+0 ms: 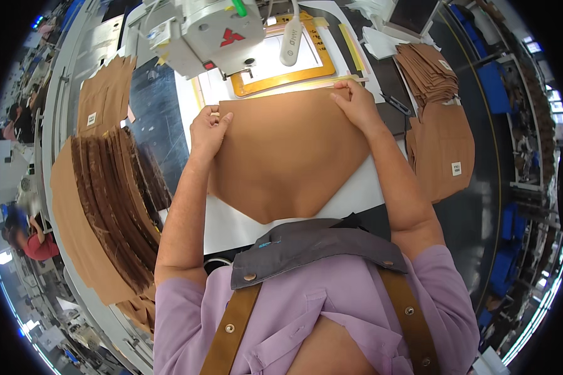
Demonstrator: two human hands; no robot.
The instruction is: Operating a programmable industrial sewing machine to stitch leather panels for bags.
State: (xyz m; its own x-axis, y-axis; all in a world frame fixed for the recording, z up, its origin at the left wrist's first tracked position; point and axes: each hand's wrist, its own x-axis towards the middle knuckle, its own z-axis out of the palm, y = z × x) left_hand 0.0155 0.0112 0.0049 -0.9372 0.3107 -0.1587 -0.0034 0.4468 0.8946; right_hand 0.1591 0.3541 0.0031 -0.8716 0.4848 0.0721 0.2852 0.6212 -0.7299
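A large tan fabric panel (287,150) lies on a white board (362,194) in front of me, its lower edge angled to a blunt point. My left hand (207,131) grips its upper left corner, and my right hand (353,106) pinches the upper right corner. Just beyond the panel, a yellow-orange template frame (284,81) sits on the white surface, under the head of a sewing machine (203,31). A white hand-held device (290,44) hangs over that frame.
Thick stacks of brown cut panels (106,200) lie at the left, more tan pieces (428,69) at the right. A black snipper-like tool (395,105) lies near my right hand. A co-worker in red (37,247) sits at far left; blue bins (511,244) stand beyond an aisle at right.
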